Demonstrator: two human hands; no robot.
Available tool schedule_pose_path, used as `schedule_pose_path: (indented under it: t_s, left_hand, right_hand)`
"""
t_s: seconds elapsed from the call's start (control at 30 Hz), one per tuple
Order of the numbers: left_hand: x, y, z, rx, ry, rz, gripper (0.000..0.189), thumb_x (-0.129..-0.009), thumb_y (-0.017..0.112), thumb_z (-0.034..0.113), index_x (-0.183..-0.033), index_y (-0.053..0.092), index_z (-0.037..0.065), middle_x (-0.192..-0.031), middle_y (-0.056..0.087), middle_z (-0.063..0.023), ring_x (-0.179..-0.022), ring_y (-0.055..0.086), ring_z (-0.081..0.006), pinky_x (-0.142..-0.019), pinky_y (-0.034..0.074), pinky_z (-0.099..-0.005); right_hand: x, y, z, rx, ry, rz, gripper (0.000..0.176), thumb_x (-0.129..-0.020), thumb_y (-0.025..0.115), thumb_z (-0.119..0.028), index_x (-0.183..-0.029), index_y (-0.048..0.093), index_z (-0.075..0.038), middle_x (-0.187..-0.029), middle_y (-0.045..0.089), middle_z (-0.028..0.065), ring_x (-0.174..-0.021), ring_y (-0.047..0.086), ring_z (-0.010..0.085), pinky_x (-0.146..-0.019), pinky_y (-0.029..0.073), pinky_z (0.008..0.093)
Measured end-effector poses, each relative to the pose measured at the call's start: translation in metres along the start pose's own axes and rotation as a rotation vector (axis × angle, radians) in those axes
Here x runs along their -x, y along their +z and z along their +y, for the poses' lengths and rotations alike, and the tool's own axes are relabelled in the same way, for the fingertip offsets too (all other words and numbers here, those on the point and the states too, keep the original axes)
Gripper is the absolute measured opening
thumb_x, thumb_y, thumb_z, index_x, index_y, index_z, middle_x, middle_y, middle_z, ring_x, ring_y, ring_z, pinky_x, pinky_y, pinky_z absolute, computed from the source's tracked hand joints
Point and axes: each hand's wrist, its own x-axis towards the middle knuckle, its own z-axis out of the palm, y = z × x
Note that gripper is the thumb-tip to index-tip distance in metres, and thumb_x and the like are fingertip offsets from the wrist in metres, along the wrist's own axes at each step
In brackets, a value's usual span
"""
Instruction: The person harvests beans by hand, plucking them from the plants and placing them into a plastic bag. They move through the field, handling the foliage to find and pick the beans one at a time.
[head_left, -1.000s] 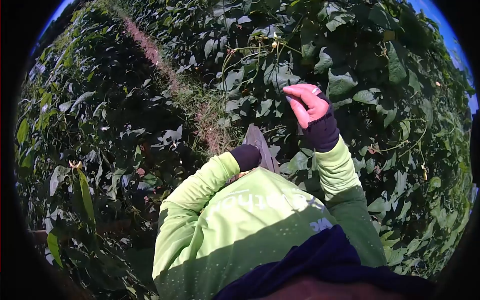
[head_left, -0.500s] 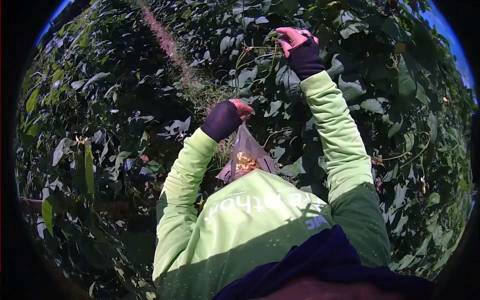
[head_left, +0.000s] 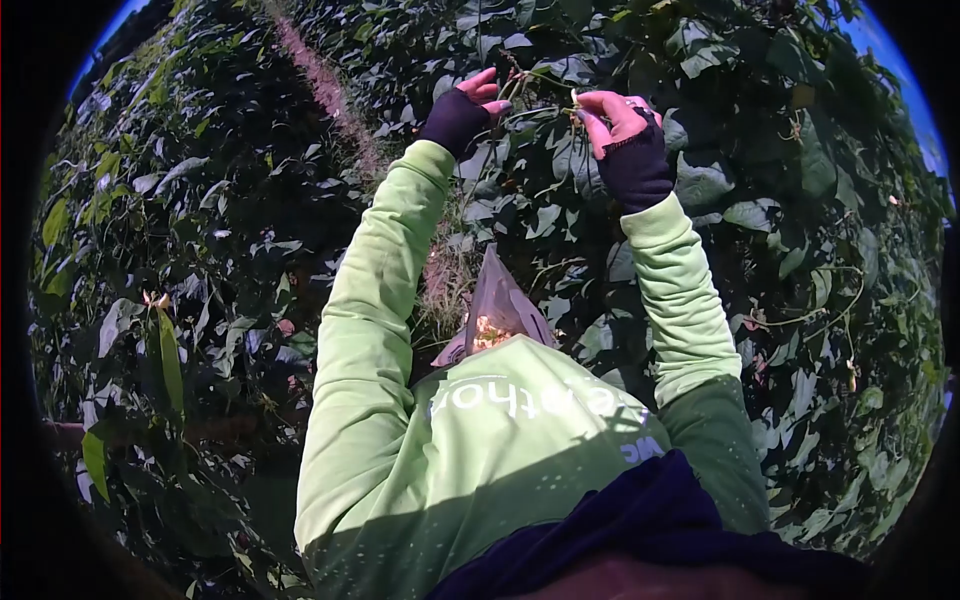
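Observation:
My left hand [head_left: 478, 103], in a dark fingerless glove, reaches up among the vines with its fingers spread and nothing in them. Just right of its fingertips, thin green vine stems [head_left: 540, 108] arch across toward the other hand. My right hand [head_left: 622, 117], gloved the same way, has thumb and forefinger pinched on a small pale-yellow bud [head_left: 575, 97] at the end of a stem. Below both hands, a translucent plastic bag [head_left: 497, 290] hangs at my chest, its top gathered to a point. Yellow-orange bits [head_left: 488, 334] show inside it, partly hidden by my shirt.
Dense broad-leaved vines [head_left: 700, 180] rise ahead and on both sides. A narrow strip of dry, pinkish ground [head_left: 318, 75] runs between the rows at upper left. Long pods or narrow leaves [head_left: 170, 360] hang at the left, with a pale blossom [head_left: 155, 299] above.
My left hand has let go of the bag's top and moved up to the vine stems, its fingers opening. My right hand has come slightly down and right. The bag has sagged a little.

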Motion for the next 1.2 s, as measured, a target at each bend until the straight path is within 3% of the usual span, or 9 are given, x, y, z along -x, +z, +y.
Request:
schedule_pose_path:
  t_s: [0.23,0.43,0.63,0.83,0.9,0.93,0.97,1.1,1.2]
  left_hand:
    - [-0.006,0.001,0.015,-0.003,0.072,-0.230,0.061,-0.084,0.064,0.000,-0.141,0.045,0.009,-0.120,0.062,-0.0110,-0.095,0.061,-0.0146,-0.084,0.050,-0.0282]
    - [-0.006,-0.007,0.016,-0.438,0.100,-0.022,0.038,-0.076,0.054,-0.007,-0.110,0.069,0.004,-0.093,0.069,-0.0034,-0.083,0.063,-0.0106,-0.078,0.050,-0.0237]
    - [0.005,-0.002,0.035,-0.699,0.092,0.056,0.041,-0.072,0.054,-0.004,-0.109,0.070,0.004,-0.098,0.071,-0.0068,-0.085,0.065,-0.0095,-0.076,0.051,-0.0244]
    - [0.035,-0.006,0.039,-0.318,0.077,0.081,0.033,-0.082,0.054,-0.007,-0.112,0.066,0.000,-0.104,0.070,-0.0112,-0.088,0.066,-0.0138,-0.080,0.053,-0.0269]
    - [0.062,-0.003,0.027,-0.172,0.021,-0.062,0.027,-0.085,0.059,0.002,-0.109,0.069,0.002,-0.085,0.070,-0.0053,-0.075,0.064,-0.0103,-0.071,0.052,-0.0250]
    - [0.077,-0.001,0.026,-0.409,-0.158,-0.241,0.026,-0.086,0.063,0.000,-0.112,0.065,-0.002,-0.103,0.069,-0.0103,-0.091,0.066,-0.0141,-0.082,0.053,-0.0274]
    - [0.101,0.005,0.012,-0.170,-0.206,-0.347,0.020,-0.084,0.064,0.006,-0.103,0.071,0.002,-0.084,0.070,-0.0075,-0.074,0.065,-0.0107,-0.070,0.053,-0.0261]
    - [0.172,0.015,-0.069,-0.775,-0.001,-0.926,0.027,-0.071,0.061,0.002,-0.094,0.074,0.006,-0.093,0.071,-0.0134,-0.084,0.067,-0.0287,-0.077,0.053,-0.0354]
    - [0.199,0.009,-0.091,-0.712,0.208,-0.848,0.023,-0.074,0.061,0.004,-0.093,0.074,0.008,-0.093,0.070,-0.0153,-0.086,0.068,-0.0281,-0.079,0.053,-0.0370]
  right_hand:
    - [0.009,0.010,0.007,-0.031,0.045,-0.019,0.016,-0.081,0.065,-0.007,-0.097,0.069,-0.010,-0.086,0.069,0.0083,-0.080,0.064,0.0261,-0.073,0.049,0.0357]
    - [0.003,0.018,0.006,-0.189,0.065,-0.084,0.017,-0.082,0.064,-0.002,-0.098,0.068,-0.003,-0.086,0.068,0.0115,-0.081,0.065,0.0255,-0.075,0.051,0.0339]
    - [0.006,0.016,0.003,-0.506,0.295,-0.215,0.019,-0.087,0.063,-0.005,-0.105,0.065,-0.001,-0.095,0.067,0.0080,-0.089,0.064,0.0147,-0.081,0.049,0.0268]
    - [0.010,0.016,0.011,-0.791,0.466,-0.260,0.024,-0.090,0.062,-0.005,-0.113,0.061,0.000,-0.099,0.067,0.0043,-0.090,0.063,0.0107,-0.082,0.048,0.0238]
    - [0.012,0.017,0.012,-0.951,0.532,-0.257,0.027,-0.090,0.062,-0.007,-0.117,0.059,-0.002,-0.098,0.066,0.0038,-0.090,0.062,0.0083,-0.081,0.048,0.0216]
    - [0.011,0.012,0.006,-0.954,0.537,-0.258,0.027,-0.090,0.062,-0.007,-0.117,0.059,-0.002,-0.098,0.066,0.0038,-0.090,0.062,0.0083,-0.081,0.048,0.0216]
    - [0.011,0.004,-0.003,-0.957,0.574,-0.265,0.026,-0.090,0.062,-0.007,-0.116,0.060,-0.002,-0.097,0.066,0.0034,-0.090,0.061,0.0080,-0.081,0.048,0.0215]
    - [0.028,-0.018,-0.028,-0.875,0.513,-0.457,0.020,-0.088,0.061,-0.005,-0.107,0.066,-0.002,-0.095,0.065,0.0017,-0.086,0.059,0.0088,-0.079,0.046,0.0233]
    - [0.083,0.008,-0.047,-0.772,0.273,-0.702,0.017,-0.083,0.063,-0.005,-0.099,0.068,-0.002,-0.088,0.064,0.0094,-0.084,0.062,0.0220,-0.076,0.049,0.0319]
